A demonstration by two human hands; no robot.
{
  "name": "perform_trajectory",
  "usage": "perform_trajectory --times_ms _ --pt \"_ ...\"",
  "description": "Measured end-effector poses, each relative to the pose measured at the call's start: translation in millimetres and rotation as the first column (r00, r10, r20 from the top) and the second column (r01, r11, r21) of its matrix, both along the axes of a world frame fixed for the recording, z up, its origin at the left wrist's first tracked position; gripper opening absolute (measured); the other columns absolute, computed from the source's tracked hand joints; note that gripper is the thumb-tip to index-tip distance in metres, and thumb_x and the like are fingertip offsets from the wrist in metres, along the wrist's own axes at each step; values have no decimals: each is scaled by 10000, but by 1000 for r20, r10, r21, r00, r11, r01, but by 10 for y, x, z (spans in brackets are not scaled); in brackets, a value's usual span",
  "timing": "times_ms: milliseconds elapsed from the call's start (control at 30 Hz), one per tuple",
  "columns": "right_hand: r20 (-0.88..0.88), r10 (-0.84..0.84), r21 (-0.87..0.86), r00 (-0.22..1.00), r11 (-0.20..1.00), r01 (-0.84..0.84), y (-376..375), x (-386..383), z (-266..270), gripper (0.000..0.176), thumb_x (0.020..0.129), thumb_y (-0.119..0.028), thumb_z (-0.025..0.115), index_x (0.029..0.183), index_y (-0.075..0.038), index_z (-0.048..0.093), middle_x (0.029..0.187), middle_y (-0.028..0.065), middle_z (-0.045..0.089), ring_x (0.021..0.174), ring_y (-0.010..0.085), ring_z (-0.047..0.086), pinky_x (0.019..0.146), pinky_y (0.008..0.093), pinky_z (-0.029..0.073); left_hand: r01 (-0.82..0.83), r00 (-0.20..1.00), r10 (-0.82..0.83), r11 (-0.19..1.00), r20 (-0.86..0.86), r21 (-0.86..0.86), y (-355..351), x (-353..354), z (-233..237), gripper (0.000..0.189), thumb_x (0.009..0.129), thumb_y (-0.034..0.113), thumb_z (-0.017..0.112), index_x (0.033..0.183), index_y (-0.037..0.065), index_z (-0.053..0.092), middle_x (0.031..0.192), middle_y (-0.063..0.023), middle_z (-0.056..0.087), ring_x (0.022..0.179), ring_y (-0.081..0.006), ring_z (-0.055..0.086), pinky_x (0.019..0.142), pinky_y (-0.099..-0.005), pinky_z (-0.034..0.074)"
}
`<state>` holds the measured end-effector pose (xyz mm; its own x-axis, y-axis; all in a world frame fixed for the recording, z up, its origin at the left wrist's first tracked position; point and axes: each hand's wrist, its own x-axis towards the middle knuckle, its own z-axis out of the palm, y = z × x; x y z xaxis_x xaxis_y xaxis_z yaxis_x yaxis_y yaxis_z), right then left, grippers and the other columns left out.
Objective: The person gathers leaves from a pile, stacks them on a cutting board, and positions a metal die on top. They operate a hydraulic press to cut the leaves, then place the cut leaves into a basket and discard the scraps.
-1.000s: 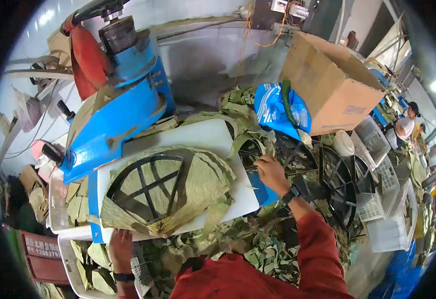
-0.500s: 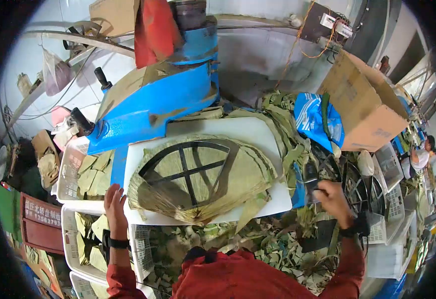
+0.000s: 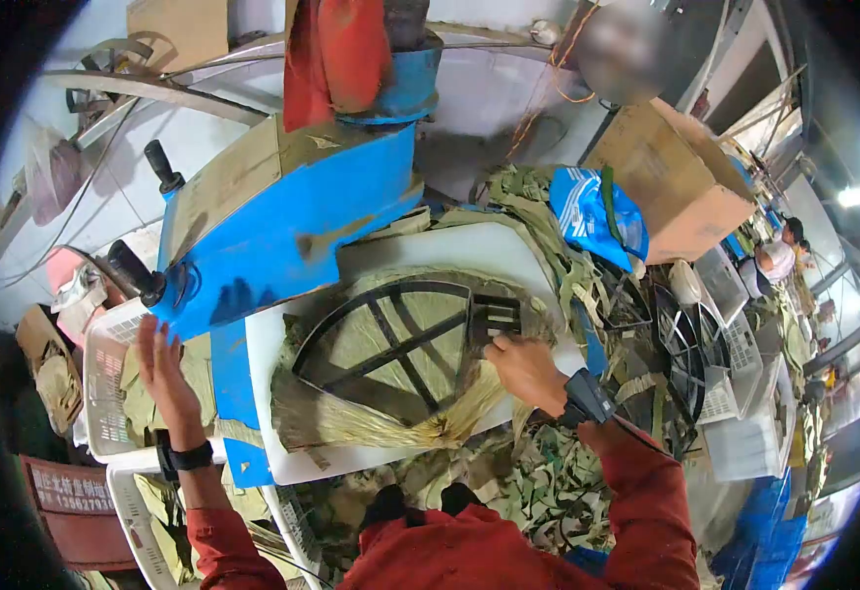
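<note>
A fan-shaped black cutting die, divided by crossed bars, lies on a stack of flattened dried leaves. Under the stack is a white board. My right hand is closed on a small rectangular black frame with slots, held at the right edge of the fan-shaped die. My left hand is raised with fingers stretched out and nothing in it. It is just below a black handle of the blue press arm, and I see no contact.
White baskets with cut leaf pieces stand at left. A blue plastic bag and a cardboard box stand at back right. More black dies are at right. Leaf scraps cover the floor. Other people are far right.
My right hand has moved left from beside the board to over the leaf stack, bringing the small black frame. My left hand has risen toward the press handle. The view has shifted.
</note>
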<state>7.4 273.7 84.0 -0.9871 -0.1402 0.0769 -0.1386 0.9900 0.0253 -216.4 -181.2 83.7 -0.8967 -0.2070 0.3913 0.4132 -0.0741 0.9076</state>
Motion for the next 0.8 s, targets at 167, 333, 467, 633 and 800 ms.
perform_trajectory --times_ms 167,333,467,633,800 --pt "-197 -354 -396 914 882 256 6 365 65 424 806 -83 574 1217 -26 490 1040 159 553 905 346 572 726 444 485 -171 985 171 984 -4 -47 -152 -558 193 599 967 439 370 1369 -3 338 1321 -121 421 1238 -200 375 1025 -360 286" --pt "10 -441 -729 897 611 308 253 407 -685 558 779 -124 622 1291 -16 428 946 181 576 756 286 606 699 391 494 147 989 -149 987 22 57 -642 -1552 -71 669 958 540 304 1367 13 353 1280 -98 456 1177 -177 413 1019 -337 281" --pt "-112 -421 -732 900 648 212 241 378 -885 641 784 -116 638 1358 -21 369 905 156 570 746 255 597 700 362 485 -10 999 8 998 42 58 -528 -1442 2 670 959 554 291 1338 13 398 1175 -76 530 1053 -168 479 980 -325 316" --pt "-98 -331 -898 938 435 60 236 475 -942 593 820 -119 631 1348 -15 382 922 117 561 759 216 569 703 332 476 -47 999 50 991 16 -129 -428 -659 57 649 955 560 301 1317 32 415 1115 -58 518 1011 -151 467 936 -306 348" --pt "69 -238 -991 969 94 93 421 550 -979 517 876 -149 600 1330 -5 401 1057 36 552 899 95 499 805 254 434 126 980 -135 989 148 72 -194 322 45 593 977 501 277 1344 48 382 1253 -69 480 1077 -159 472 939 -328 371"
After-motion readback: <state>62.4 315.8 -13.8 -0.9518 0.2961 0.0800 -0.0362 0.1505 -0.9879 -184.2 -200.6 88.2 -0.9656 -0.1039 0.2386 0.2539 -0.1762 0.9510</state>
